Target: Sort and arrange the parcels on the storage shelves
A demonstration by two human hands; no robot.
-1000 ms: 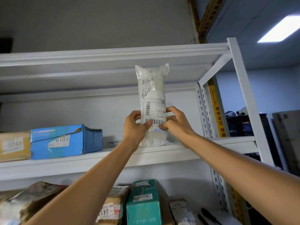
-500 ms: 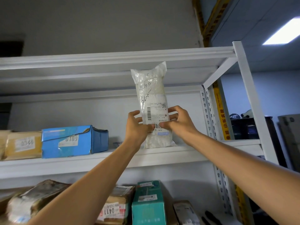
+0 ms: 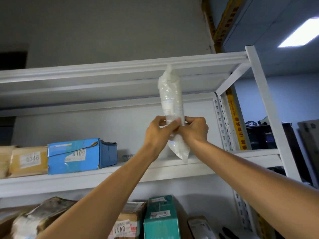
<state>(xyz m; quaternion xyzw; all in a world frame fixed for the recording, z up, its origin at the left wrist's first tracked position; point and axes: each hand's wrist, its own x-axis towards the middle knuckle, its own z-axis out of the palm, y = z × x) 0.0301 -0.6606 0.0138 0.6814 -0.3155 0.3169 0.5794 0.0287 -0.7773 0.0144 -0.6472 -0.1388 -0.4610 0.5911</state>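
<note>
Parcel (image 3: 170,94): bubble-wrapped, upright, low tip near the shelf (image 3: 172,171) front edge, towards its right end
Left hand (image 3: 158,130): pinches its middle
Right hand (image 3: 195,130): pinches the opposite side

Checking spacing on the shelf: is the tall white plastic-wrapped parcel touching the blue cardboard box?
Apart. The head view shows a wide gap of grey wall between the white plastic-wrapped parcel and the blue cardboard box to its left.

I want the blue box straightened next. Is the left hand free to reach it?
Probably not yet: the left hand and right hand both grip the white parcel, though nothing blocks the blue box.
</note>
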